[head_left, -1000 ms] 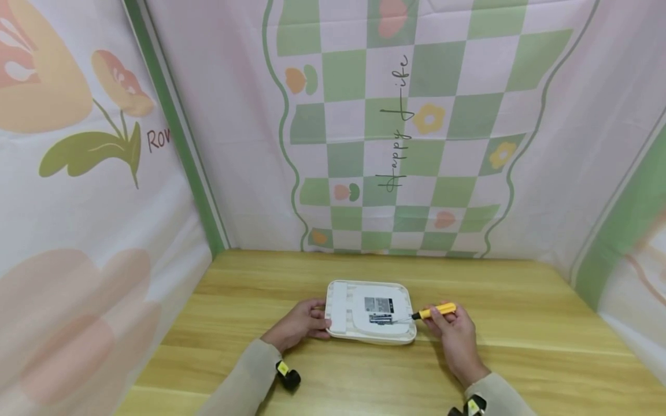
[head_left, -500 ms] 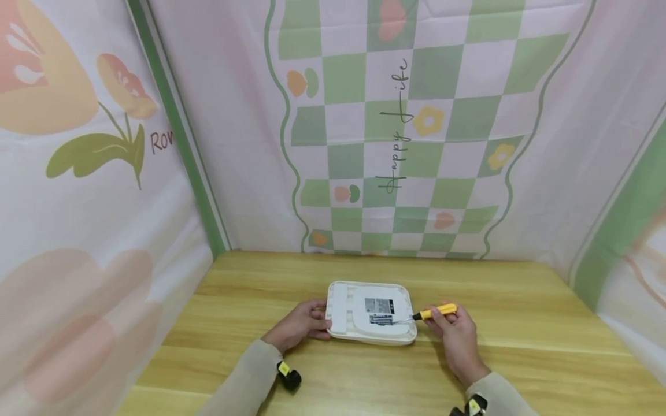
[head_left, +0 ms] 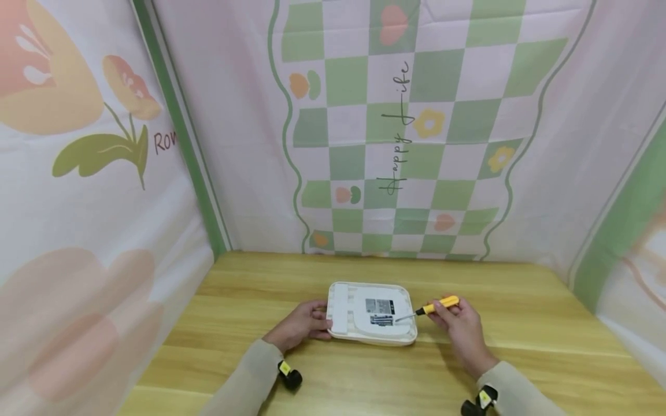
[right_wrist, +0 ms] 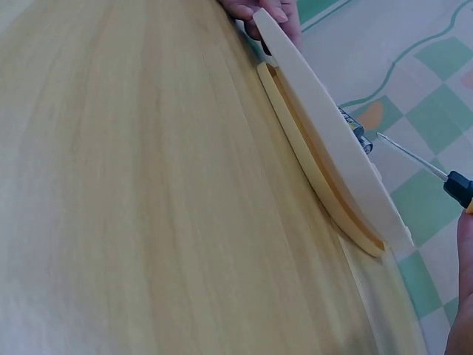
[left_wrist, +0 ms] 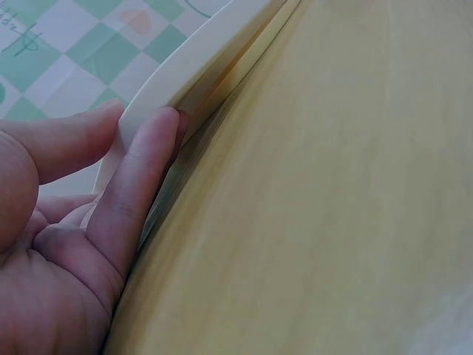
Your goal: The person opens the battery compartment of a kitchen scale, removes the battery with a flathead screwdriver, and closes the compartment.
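Note:
A white, rounded rectangular device [head_left: 340,306] lies on the table with a printed label [head_left: 380,306] and small batteries [head_left: 382,320] facing up. In the right wrist view the batteries [right_wrist: 358,133] stand a little proud of its surface. My left hand [head_left: 304,325] grips the device's left edge, thumb on top and fingers [left_wrist: 140,177] along the side and below. With thumb and fingers my right hand [head_left: 463,329] holds a screwdriver [head_left: 439,304] by its yellow and black handle. Its metal tip points left, just above and right of the batteries.
A wooden table [head_left: 520,323] carries the device. Behind it hangs a green and white checked cloth [head_left: 395,173], and a flowered cloth [head_left: 104,231] closes off the left. Under the device shows a yellowish raised rim [right_wrist: 318,177]. Each wrist wears a small black camera [head_left: 291,378].
My right hand has shifted slightly right, drawing the screwdriver tip up and away from the batteries. The left hand and the device stay in place.

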